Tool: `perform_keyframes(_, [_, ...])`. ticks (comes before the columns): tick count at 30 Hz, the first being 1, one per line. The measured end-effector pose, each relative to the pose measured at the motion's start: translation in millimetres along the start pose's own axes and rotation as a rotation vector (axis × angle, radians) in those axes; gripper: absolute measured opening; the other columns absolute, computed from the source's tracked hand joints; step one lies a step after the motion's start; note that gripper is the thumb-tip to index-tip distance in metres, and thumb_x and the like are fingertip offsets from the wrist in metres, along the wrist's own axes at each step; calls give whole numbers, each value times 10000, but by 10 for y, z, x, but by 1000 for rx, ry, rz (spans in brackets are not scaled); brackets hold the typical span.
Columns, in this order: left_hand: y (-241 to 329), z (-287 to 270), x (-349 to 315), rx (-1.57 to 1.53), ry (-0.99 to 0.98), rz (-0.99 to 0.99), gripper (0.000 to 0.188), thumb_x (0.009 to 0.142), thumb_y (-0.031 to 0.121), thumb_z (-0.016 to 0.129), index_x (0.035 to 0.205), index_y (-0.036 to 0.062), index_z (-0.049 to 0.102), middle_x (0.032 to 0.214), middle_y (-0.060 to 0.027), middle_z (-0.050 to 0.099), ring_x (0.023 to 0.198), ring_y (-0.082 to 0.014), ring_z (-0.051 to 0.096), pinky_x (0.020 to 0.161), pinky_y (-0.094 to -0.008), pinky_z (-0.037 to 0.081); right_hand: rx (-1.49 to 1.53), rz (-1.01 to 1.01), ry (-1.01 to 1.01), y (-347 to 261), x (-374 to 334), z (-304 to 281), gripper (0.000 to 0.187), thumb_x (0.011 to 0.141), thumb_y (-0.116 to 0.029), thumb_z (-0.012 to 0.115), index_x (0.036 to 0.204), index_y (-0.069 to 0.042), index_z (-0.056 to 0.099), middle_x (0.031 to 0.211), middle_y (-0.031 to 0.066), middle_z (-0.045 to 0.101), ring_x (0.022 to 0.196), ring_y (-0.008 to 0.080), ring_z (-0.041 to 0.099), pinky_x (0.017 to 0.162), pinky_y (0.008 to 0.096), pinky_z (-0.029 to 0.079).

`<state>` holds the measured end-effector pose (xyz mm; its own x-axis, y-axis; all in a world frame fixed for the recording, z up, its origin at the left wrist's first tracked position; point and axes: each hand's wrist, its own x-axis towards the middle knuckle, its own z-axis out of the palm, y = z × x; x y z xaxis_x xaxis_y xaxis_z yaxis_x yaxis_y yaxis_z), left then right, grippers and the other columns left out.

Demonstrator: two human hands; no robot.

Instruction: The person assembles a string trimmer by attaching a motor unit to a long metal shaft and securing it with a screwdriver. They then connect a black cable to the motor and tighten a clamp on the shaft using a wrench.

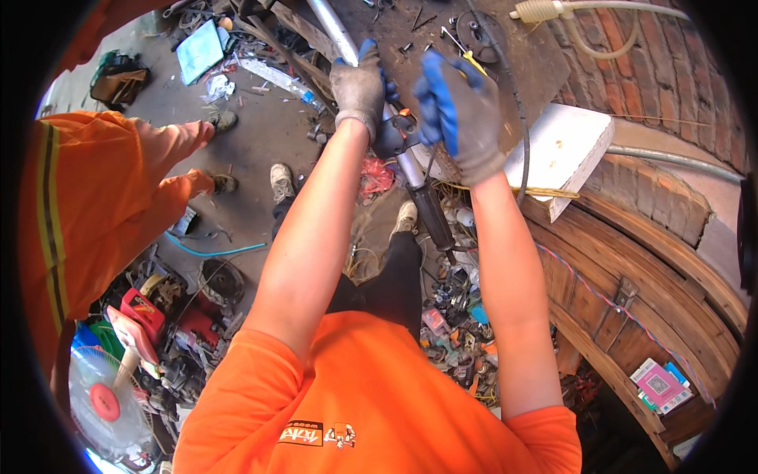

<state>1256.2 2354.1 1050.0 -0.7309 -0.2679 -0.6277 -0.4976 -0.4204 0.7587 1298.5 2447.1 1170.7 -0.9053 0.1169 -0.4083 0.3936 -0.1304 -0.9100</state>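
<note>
A long silver metal tube (pixel 335 33) slants from the top of the view toward my legs. Around its middle sits a black clamp (pixel 393 136) with an orange part, and its lower end carries a black ribbed grip (pixel 433 213). My left hand (pixel 359 88), in a grey and blue work glove, is wrapped round the tube just above the clamp. Right of the clamp, my right hand (pixel 462 118) in a matching glove is raised, its fingers bent and apart. Nothing shows between those fingers, though the palm is partly hidden.
A worker in orange clothing (pixel 91 205) stands at left. Small scrap parts (pixel 458 340) crowd the ground around a fan (pixel 106 399). At right are a white foam block (pixel 557 146), a wooden bench (pixel 632 284) and a brick wall (pixel 639 71). A yellow-handled screwdriver (pixel 472 62) lies ahead.
</note>
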Motion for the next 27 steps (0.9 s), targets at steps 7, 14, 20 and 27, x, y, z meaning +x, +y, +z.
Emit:
perform_keyframes(7, [-242,-18,233,163,85,149,371,893,300,731,833,-52,630,660,-74,625,511,-165,573,477,-344,485,-203,176,-1,150,100,101,293,917,-302,686,770,-55,624,531,-10,512,353,79,399,331,236,306])
perform_keyframes(14, [84,6,-23,90,4,-10,369,903,248,714,943,-70,532,598,-87,575,466,-168,575,402,-346,473,-146,133,19,50,-76,-16,285,922,-286,685,793,-35,643,514,4,512,354,87,423,317,254,325])
perform_keyframes(20, [6,9,72,7,16,-8,392,916,271,711,1003,-63,524,604,-86,575,460,-179,577,398,-336,468,-28,47,-4,87,-57,-184,292,934,-262,671,763,-28,640,534,23,511,377,100,437,345,262,333])
perform_keyframes(27, [177,1,-149,173,72,73,365,916,334,705,785,18,579,577,-49,512,466,-186,553,437,-355,481,-133,165,-28,92,-66,-79,262,885,-280,720,756,-65,645,572,-13,557,409,61,445,350,238,342])
